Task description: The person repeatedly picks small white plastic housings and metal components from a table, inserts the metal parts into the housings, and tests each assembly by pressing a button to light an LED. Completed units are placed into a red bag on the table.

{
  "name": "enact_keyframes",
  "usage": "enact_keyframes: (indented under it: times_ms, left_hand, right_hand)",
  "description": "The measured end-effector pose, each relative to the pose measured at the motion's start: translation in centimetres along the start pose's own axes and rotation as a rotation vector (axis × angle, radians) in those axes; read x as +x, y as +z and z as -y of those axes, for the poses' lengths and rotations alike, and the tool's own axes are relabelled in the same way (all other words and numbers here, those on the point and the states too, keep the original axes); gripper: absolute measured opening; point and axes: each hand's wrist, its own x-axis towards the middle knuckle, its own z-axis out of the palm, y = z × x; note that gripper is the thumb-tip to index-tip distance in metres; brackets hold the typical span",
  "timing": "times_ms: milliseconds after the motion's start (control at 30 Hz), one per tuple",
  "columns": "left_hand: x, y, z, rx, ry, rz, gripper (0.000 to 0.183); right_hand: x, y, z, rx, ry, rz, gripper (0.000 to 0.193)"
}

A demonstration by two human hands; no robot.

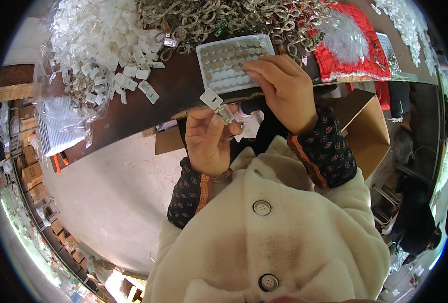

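My left hand grips a small white plastic battery case with its hinged parts folded open, just in front of the table edge. Something small and metallic, perhaps wire, shows by my left fingers; its kind is unclear. Over the right side of a white tray, my right hand has its thumb and forefinger drawn close together. Whether anything sits between those fingertips is hidden. Rows of round, silvery coin cells lie in the tray, while its nearer rows look whitish.
A large heap of white plastic cases covers the table's left. Coiled wire strings pile up behind the tray. At right, a red cloth bears clear plastic pieces. A cardboard box stands below the table edge at right.
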Motion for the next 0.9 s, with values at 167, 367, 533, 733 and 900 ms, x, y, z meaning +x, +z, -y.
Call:
enact_keyframes:
  times_ms: [167,367,533,733,900]
  left_hand:
    - [0.5,-0.5,-0.4,-0.015,-0.004,-0.02,0.013]
    - [0.9,-1.0,-0.8,-0.025,-0.024,-0.018,0.012]
    - [1.0,-1.1,-1.1,-0.018,-0.038,-0.008,0.013]
    - [1.0,-1.4,-1.2,-0.046,-0.018,0.006,0.014]
    - [1.2,-1.5,-1.3,-0.167,-0.019,0.07,0.017]
  right_hand:
    - [1.0,1.0,-0.6,-0.098,-0.018,0.091,0.025]
    - [1.5,0.8,-0.4,-0.133,-0.054,0.209,0.027]
    - [2.0,1.0,0.0,-0.144,-0.098,0.289,0.032]
    - [2.3,1.1,0.4,-0.067,-0.037,0.214,0.028]
    - [2.4,1.4,0.0,-0.174,-0.117,0.299,0.029]
